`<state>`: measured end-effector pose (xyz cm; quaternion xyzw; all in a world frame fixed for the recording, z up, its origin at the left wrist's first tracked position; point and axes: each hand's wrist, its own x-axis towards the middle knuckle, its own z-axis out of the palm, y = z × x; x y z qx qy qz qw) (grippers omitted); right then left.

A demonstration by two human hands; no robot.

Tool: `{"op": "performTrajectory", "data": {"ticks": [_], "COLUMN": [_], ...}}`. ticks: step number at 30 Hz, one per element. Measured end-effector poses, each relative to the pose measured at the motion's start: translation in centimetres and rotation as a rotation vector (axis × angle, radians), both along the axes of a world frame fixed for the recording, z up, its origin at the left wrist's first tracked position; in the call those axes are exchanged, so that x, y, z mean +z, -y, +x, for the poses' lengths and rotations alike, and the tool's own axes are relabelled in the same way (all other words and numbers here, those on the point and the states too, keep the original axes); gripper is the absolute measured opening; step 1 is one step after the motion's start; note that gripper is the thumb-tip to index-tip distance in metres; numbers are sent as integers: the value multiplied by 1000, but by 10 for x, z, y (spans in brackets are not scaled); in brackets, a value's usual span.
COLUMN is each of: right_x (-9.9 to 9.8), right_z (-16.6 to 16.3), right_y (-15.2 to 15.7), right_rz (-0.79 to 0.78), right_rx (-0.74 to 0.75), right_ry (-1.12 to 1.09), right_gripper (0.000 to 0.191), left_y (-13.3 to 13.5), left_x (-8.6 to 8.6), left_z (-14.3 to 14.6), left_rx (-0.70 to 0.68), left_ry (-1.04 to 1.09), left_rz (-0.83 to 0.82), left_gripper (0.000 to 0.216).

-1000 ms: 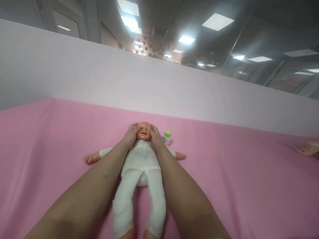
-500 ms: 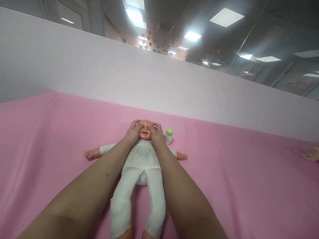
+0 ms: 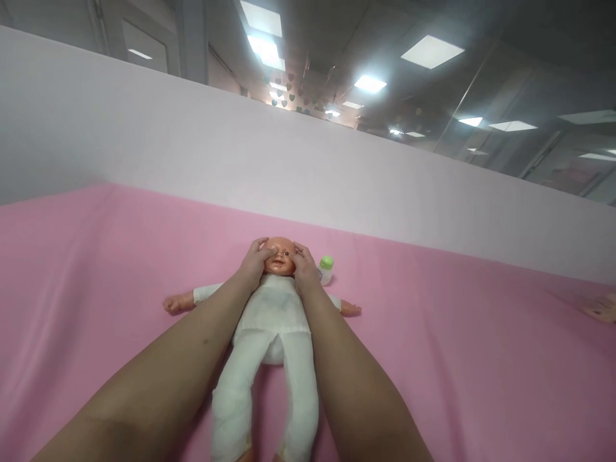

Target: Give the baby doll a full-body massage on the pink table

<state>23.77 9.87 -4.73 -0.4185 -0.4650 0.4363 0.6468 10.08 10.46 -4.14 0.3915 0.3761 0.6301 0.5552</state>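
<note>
On pink sheet [image 3: 462, 359]: doll [image 3: 273, 311] lies on its back, head toward white wall [image 3: 289, 160], legs toward the camera, feet cut off at bottom edge. White cloth body, arms spread out to both sides. Left hand [image 3: 253, 264] and right hand [image 3: 306, 268] clasp the doll's head [image 3: 280, 264] between them, one on each side, fingers curled around the sides. Left thumb lies on the face by one eye; right thumb beside the other eye, that eye visible. Palm contact hidden, can't tell. Forearms run up along both sides of the torso, crossing over the doll's arms. Small bottle [image 3: 326, 272], green cap, upright just beside right hand, partly behind it. Far right edge: pale object [image 3: 601, 308], blurred, can't tell what. Above the wall, lit ceiling panels [image 3: 432, 52].
</note>
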Motion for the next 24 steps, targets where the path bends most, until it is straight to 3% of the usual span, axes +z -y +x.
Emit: {"op": "performTrajectory", "data": {"ticks": [6,16,24], "right_x": [4,10,0], "right_z": [2,-3,-5], "right_y": [1,7,-1], "right_rz": [17,-12,-9], "right_rx": [75,-92,-82], "right_ry": [61,227,41], "right_gripper": [56,49,39], "left_y": [1,3,1], "left_x": [-2,2,1], "left_z": [1,5,1], "left_rx": [24,56,10], "left_ry": [-10,-42,29], "left_rz": [26,20,-34], "left_gripper": [68,58,45]}}
